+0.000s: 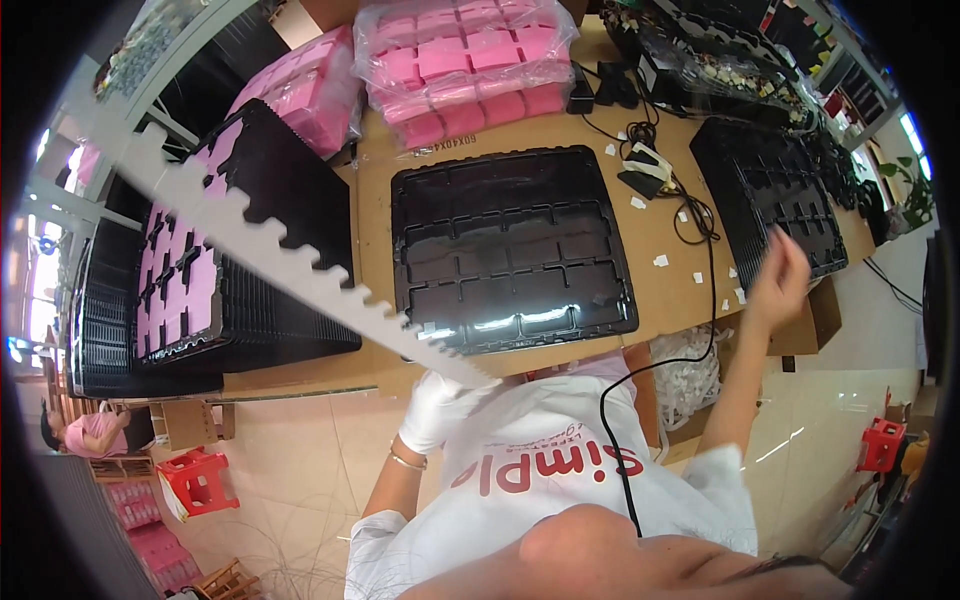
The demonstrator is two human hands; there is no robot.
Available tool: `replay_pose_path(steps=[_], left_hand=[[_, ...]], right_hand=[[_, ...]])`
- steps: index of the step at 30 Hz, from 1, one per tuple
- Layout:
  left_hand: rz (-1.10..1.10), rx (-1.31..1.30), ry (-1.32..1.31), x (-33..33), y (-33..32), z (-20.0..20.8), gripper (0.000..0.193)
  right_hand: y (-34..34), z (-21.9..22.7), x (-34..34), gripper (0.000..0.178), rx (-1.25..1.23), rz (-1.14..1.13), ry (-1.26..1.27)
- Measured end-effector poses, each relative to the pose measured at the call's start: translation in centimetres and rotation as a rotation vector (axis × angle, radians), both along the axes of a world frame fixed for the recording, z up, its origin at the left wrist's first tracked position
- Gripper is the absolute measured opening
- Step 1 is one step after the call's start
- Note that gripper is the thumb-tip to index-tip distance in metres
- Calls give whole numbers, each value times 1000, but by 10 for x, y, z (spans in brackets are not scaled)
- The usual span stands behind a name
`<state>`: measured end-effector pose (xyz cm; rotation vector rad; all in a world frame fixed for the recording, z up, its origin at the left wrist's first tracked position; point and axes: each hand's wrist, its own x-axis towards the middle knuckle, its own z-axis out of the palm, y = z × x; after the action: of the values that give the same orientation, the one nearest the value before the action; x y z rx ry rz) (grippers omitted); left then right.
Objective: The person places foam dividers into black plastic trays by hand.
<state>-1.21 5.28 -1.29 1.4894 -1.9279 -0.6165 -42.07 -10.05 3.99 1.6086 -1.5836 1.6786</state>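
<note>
Toothed strip (285,258) extends from gloved left fingers (450,398)

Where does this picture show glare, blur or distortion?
In the head view, white glare sits low on the black tray; windows at left look washed out; the toothed strip seems soft toward its upper end; the table bows at its edge.

Lighting is bright. Glare streaks the black tray (510,265) just beyond the gloved left hand (438,408); a window (37,300) far to its left is overexposed. The right hand (782,285) looks slightly blurred, and edges bend toward the dark rim.
</note>
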Motion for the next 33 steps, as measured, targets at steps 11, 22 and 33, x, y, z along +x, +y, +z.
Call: replay_pose_path(steps=[11, 22, 33], left_hand=[[-223, 577, -34, 20, 11, 5, 33], [738, 17, 1705, 76, -78, 33, 70], [388, 14, 433, 40, -243, 73, 28]], right_hand=[[-330, 13, 231, 27, 108, 762, 661], [-372, 46, 248, 21, 765, 968, 714], [-391, 57, 252, 14, 937, 1076, 610]])
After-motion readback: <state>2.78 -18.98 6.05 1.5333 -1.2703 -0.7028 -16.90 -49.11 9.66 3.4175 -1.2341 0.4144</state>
